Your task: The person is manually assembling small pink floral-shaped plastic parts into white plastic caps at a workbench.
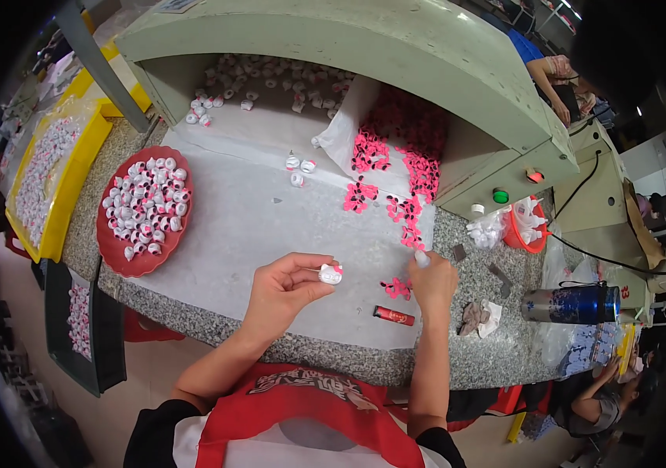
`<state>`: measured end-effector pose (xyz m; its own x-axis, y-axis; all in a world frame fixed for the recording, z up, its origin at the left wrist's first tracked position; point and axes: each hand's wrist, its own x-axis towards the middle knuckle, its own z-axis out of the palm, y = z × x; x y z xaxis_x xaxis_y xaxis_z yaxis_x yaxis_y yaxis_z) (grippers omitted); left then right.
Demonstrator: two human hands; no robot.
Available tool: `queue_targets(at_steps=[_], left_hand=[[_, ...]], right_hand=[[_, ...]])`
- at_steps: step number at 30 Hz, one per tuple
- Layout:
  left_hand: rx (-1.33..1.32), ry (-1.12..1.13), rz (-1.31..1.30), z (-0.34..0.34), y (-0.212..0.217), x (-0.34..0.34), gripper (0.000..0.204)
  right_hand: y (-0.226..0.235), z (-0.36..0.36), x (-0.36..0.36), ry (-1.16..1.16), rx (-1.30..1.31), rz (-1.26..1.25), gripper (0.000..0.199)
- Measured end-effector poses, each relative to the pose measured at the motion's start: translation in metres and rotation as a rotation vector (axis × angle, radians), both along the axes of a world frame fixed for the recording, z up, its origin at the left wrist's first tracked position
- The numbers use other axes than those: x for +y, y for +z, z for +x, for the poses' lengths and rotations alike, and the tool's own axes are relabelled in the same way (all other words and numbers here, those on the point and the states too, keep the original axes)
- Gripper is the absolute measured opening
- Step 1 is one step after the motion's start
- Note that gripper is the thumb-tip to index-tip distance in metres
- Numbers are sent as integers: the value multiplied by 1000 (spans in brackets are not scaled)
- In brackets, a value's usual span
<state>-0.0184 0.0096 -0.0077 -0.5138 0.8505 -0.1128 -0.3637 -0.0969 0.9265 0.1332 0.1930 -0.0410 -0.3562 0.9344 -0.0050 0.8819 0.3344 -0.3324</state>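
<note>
My left hand pinches a small white figurine head with a pink patch, held up over the white sheet. On the right, my right hand is closed around a small whitish, translucent-looking thing; most of it is hidden in the fingers. Right beside that hand lie small pink flower-shaped pieces with dark spots, and more pink pieces trail away toward the cabinet. A red tube-like item rests below them. Three white heads sit loose farther up the sheet.
A red bowl of white heads stands at left, beside a yellow tray. Behind the sheet is a green metal cabinet holding heads and pink pieces. At right are a red cup, a blue bottle and crumpled tissue. Other people work nearby.
</note>
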Motion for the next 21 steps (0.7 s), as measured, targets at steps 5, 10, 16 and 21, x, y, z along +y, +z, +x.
queue_targets(at_steps=[5,10,16,21], left_hand=[[21,-33,-19,6,0,6,28],[72,-36,121,9,4,9,29],[51,-75,133,6,12,2,32],[21,-92,200,4,13,2,30]], right_hand=[[66,-6,-59,246,810,-480,10],[79,-22,-83,423,973,-494,11],[73,-22,-81,225,902,-646,11],[64,-23,-88,279,975,-509,13]])
